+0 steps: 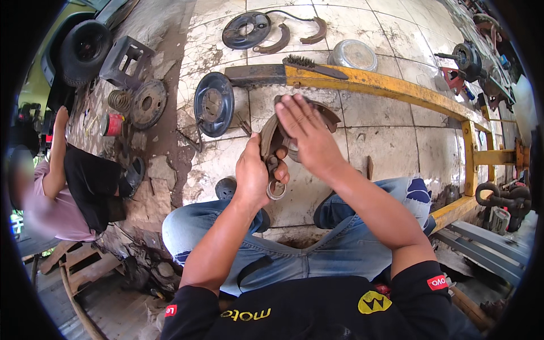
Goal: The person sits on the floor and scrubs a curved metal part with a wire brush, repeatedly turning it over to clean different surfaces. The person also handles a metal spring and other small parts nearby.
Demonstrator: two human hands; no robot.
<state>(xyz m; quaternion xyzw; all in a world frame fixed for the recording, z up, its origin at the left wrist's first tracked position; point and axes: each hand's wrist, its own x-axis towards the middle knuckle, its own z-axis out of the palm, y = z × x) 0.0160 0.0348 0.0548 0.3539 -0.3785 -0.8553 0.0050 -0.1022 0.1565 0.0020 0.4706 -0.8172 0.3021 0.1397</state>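
Note:
My left hand (255,173) is closed around the lower end of a curved brown brake shoe (270,135), which stands tilted above the tiles. A small round metal ring (276,190) shows just under those fingers. Across the upper part of the shoe lies my right hand (306,129), its fingers stretched flat and close together. Some dark edge peeks out by the fingertips; whether it is a separate piece under the palm I cannot make out. Beyond the right hand, a second curved brown piece (328,116) shows, partly hidden by it.
A yellow metal frame (385,90) crosses ahead, with a wire brush (314,66) on it. Black backing plates (214,105), loose brake shoes (276,42) and a round metal drum (353,55) lie on the tiles. At left sit a person (85,187), a coil spring (119,101) and a crate (126,61).

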